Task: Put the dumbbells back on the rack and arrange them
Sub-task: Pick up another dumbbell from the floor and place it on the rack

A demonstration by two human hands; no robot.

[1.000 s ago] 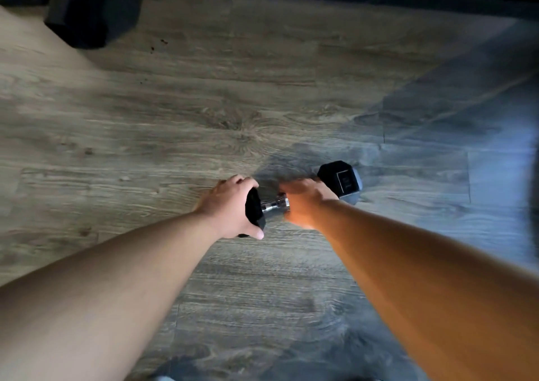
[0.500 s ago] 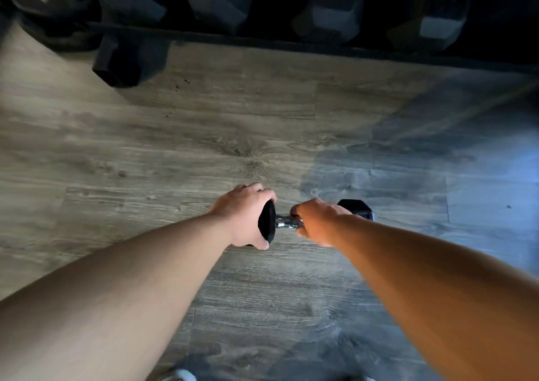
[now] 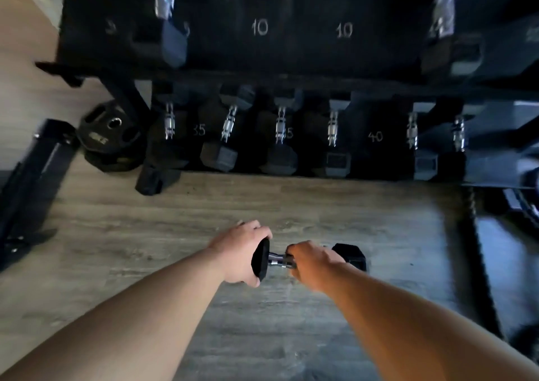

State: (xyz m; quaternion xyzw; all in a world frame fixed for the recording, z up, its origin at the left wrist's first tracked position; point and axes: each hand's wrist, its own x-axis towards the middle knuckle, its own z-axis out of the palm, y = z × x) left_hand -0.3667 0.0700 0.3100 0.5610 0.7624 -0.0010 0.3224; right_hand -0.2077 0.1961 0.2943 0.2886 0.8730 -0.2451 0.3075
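Observation:
I hold a small black hex dumbbell (image 3: 351, 256) with a chrome handle in front of me, above the wooden floor. My left hand (image 3: 239, 252) grips its left head. My right hand (image 3: 313, 264) grips the chrome handle; the right head sticks out past it. Ahead stands the black dumbbell rack (image 3: 291, 80). Its lower shelf carries several black hex dumbbells (image 3: 224, 135) in a row, with the numbers 35 and 40 painted on it. The upper shelf shows two 10 marks over a dark gap, with a dumbbell (image 3: 170, 24) on its left and another (image 3: 446, 30) on its right.
A black weight plate (image 3: 112, 138) leans by the rack's left leg. A black bench frame (image 3: 32, 176) lies on the floor at far left. Dark equipment sits on the floor at the right edge. Wooden floor (image 3: 204, 214) stretches between me and the rack.
The view has tilted up, so the whole rack has come into sight. Both hands keep the same hold on the dumbbell, which has been lifted off the floor.

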